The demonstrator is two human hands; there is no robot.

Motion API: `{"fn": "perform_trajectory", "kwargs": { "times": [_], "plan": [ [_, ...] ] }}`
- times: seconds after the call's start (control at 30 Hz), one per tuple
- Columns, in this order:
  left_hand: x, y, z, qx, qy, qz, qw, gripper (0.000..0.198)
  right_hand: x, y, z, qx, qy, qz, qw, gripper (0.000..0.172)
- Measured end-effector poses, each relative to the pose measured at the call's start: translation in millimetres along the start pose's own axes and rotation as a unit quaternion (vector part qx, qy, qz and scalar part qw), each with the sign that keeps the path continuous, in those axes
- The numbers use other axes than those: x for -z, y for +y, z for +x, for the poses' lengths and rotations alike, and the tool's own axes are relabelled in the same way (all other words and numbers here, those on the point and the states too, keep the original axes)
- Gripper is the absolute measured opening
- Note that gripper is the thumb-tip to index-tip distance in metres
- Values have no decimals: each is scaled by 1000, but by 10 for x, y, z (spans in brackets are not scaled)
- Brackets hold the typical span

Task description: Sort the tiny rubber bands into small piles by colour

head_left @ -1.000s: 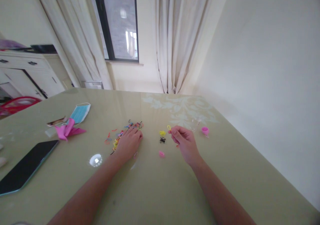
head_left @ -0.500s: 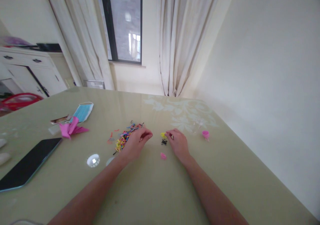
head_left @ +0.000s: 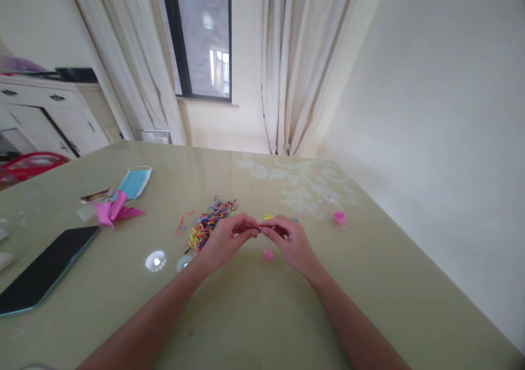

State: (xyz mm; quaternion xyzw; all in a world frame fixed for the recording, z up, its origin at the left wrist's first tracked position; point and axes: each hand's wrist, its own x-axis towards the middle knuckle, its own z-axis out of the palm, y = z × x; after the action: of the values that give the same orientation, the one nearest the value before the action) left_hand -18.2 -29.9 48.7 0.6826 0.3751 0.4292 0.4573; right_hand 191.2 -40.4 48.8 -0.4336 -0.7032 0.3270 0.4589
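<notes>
My left hand (head_left: 225,240) and my right hand (head_left: 291,241) meet fingertip to fingertip above the table. Both are closed in a pinch on a tiny dark-bluish rubber band (head_left: 260,229), mostly hidden by the fingers. Left of and behind my left hand lies a heap of multicoloured small rubber bands (head_left: 205,225). A few yellow rubber bands (head_left: 268,217) show just beyond the fingertips. Nearer to me sits a small pink bunch of bands (head_left: 268,255). A blue band (head_left: 295,219) peeks out behind my right hand.
On the left lie a black tablet-like slab (head_left: 49,266), a pink folded paper piece (head_left: 117,211) and a blue face mask (head_left: 133,183). A clear round dish (head_left: 155,261) is left of my forearm. A pink cup-like piece (head_left: 339,218) stands at right, near the wall.
My hands were apart and have come together at the fingertips. My right hand has left the yellow bands. The black bunch seen before is now hidden behind my fingers.
</notes>
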Motion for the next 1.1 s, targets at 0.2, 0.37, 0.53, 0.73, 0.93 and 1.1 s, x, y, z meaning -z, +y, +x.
{"fn": "perform_trajectory", "kwargs": {
  "times": [0.2, 0.37, 0.53, 0.73, 0.93, 1.1],
  "plan": [
    [28, 12, 10, -4, 4, 50, 999, 23, 81, -42, 1, -13, 25, 72, 997, 15],
    [191, -135, 17, 15, 65, 382, 922, 19, 179, -159, -27, 4, 35, 171, 985, 11],
    [276, -263, -9, 61, 35, 572, 817, 22, 240, -249, -51, 32, 42, 193, 980, 8],
    [282, -237, 16, 58, 16, 569, 820, 21, 270, -244, -58, 60, 45, 215, 974, 8],
    [300, -269, 14, 31, 30, 567, 823, 20, 302, -252, -65, 80, 62, 240, 966, 7],
    [328, -306, 12, 10, 62, 554, 830, 18, 571, -161, 19, -3, 119, 120, 986, 11]
  ]
}}
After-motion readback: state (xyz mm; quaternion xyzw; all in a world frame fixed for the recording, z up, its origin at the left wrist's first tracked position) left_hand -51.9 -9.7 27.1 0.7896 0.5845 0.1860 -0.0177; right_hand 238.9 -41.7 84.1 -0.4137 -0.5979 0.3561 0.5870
